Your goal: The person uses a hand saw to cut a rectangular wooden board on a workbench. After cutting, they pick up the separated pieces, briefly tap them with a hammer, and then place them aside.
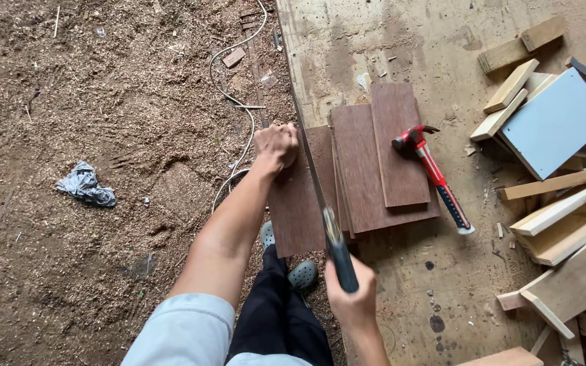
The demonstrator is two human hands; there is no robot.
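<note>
Left hand (277, 144) is closed in a fist, pressing down on the far corner of a thin reddish-brown plywood panel (298, 203) that overhangs the edge of a raised plywood platform (401, 285). Right hand (353, 298) is clamped around the dark handle of a hand saw (320, 196), whose blade runs toward 12 o'clock along the panel's right edge. At 3 o'clock of the blade, touching the panel, lies a stack of similar brown boards (381, 163). Further right rests a red-handled claw hammer (435, 173). At 3 o'clock, pale timber offcuts (564, 224) and a light blue-grey laminated board (554, 122) are heaped. Sawdust-covered ground (103, 102) lies at 9 o'clock, bearing a crumpled grey rag (86, 184) and a pale cable (239, 108).
</note>
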